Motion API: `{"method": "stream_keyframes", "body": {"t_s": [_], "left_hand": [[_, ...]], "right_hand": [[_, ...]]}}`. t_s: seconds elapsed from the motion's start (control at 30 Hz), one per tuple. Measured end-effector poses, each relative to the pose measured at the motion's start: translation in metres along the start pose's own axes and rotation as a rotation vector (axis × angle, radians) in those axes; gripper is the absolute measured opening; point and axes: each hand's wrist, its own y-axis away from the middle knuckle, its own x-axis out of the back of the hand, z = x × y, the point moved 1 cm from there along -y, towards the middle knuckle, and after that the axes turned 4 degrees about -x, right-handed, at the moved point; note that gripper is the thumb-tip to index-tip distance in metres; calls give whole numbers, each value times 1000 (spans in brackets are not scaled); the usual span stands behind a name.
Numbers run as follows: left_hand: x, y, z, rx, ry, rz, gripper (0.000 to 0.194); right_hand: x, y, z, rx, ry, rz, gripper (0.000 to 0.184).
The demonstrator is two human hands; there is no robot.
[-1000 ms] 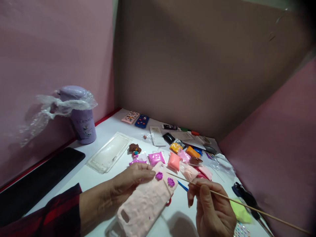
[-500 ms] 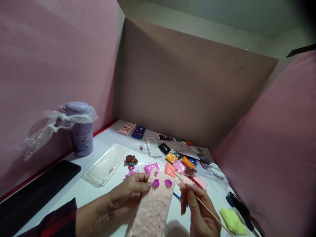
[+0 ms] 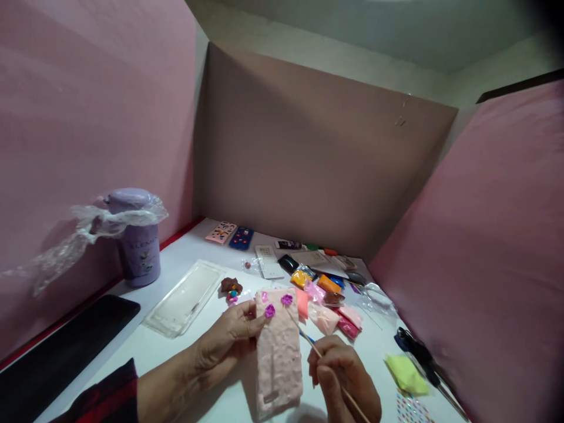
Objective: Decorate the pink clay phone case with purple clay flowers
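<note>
My left hand [image 3: 235,332] grips the left edge of a phone case [image 3: 278,358] whose back is coated in lumpy pale pink clay. Two purple clay flowers, one on the left [image 3: 270,311] and one on the right [image 3: 286,299], sit near its top, beside a small pink patch in the upper left corner. My right hand [image 3: 346,376] is closed around a thin wooden stick [image 3: 315,348]. The stick's tip is close to the case's upper right, just below the right flower; I cannot tell whether it touches. Behind the case lies a blue stick, mostly hidden.
Several clay packets [image 3: 328,284] lie beyond my hands, near brown clay [image 3: 231,286]. A clear plastic tray [image 3: 185,299] and a black phone-like slab [image 3: 70,352] are at left, with a purple tumbler [image 3: 140,252]. Yellow-green packet [image 3: 406,374] and black-handled tools [image 3: 416,349] lie right.
The case has turned more upright, and its lower end now shows. My right hand and the stick have moved down, the tip now nearer the case. The view has shifted slightly.
</note>
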Motion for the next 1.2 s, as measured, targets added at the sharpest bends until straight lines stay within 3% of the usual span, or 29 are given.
{"method": "stream_keyframes", "body": {"t_s": [0.1, 0.17, 0.3, 0.47, 0.63, 0.9, 1.2], "left_hand": [[5, -3, -7, -17, 22, 21, 40], [7, -3, -10, -14, 12, 15, 40], [9, -2, -13, -10, -36, 38, 45], [14, -6, -18, 33, -83, 120, 61], [12, -7, -20, 55, -113, 154, 68], [8, -6, -21, 45, -79, 153, 67], [2, -1, -21, 67, -125, 140, 48]], "right_hand": [[-9, 3, -3, 16, 30, 26, 25], [-13, 5, -5, 13, 46, 145, 20], [-14, 6, -2, 27, 81, 2, 20], [-6, 6, 12, 48, 78, -86, 20], [-7, 2, 13, 77, 76, -33, 17], [-12, 3, 9, 76, 75, -23, 14], [-7, 8, 9, -2, 208, -90, 13]]}}
